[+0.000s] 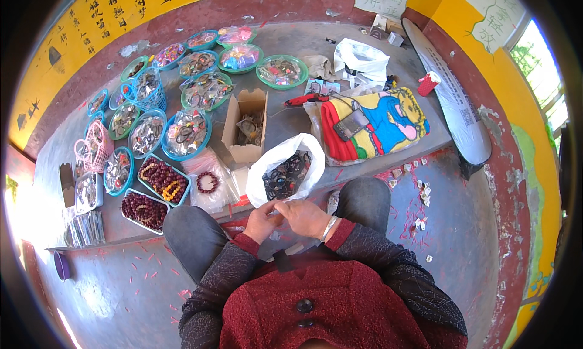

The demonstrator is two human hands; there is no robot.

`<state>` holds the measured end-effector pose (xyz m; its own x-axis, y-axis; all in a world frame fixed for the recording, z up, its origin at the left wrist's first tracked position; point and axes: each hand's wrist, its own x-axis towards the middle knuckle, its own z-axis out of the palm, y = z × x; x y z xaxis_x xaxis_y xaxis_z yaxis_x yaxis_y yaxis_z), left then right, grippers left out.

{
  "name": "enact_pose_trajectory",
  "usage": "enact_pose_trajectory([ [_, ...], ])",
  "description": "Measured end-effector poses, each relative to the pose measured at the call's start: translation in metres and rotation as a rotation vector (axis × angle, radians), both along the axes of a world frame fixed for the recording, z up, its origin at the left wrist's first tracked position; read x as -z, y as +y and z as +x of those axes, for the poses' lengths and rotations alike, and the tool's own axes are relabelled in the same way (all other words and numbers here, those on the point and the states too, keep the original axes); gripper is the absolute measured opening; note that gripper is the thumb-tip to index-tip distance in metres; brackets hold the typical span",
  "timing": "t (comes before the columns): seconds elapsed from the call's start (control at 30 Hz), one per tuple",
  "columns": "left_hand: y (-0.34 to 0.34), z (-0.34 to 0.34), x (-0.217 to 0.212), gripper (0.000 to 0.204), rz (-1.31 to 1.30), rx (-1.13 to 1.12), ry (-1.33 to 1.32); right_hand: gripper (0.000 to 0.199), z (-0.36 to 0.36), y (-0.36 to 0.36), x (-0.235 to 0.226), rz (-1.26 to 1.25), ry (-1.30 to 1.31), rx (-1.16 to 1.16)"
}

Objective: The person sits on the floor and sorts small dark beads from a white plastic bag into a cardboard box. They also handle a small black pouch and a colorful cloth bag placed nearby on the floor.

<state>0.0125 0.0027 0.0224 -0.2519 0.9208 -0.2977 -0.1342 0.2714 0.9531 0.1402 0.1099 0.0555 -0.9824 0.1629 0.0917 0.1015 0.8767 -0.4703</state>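
My left hand (261, 222) and my right hand (305, 218) meet in front of my lap, fingertips pressed together. Both are closed, and whatever lies between the fingers is too small or hidden to make out. A silvery bangle circles my right wrist. Just beyond the fingers stands a white plastic bag (257, 177), its mouth spread wide. Inside it lies a heap of dark, cord-like pieces (290, 175). Left of the bag, a dark red beaded bracelet (207, 182) rests on a stack of clear plastic sleeves (212, 200).
Baskets of small packaged items, such as a blue one (209, 143), crowd the left of the raised platform. A cardboard box (231, 119) stands behind the bag. A colourful folded blanket (388, 123) carries a phone (351, 125). Trays of beaded bracelets (144, 210) lie near my left knee.
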Motion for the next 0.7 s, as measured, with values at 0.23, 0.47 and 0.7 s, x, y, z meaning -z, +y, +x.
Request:
enact_pose_trajectory([
  [0.23,0.001,0.001,0.012,0.031,0.021,-0.081,0.048,0.045,0.001,-0.003,-0.006,0.011,0.015,-0.01],
  [0.47,0.001,-0.003,0.013,0.024,0.019,-0.178,-0.184,0.06,0.0,-0.008,-0.004,0.005,0.13,-0.022],
  [0.7,-0.001,-0.003,0.02,0.019,0.077,-0.342,-0.305,0.065,-0.003,-0.016,-0.009,0.07,0.094,-0.066],
])
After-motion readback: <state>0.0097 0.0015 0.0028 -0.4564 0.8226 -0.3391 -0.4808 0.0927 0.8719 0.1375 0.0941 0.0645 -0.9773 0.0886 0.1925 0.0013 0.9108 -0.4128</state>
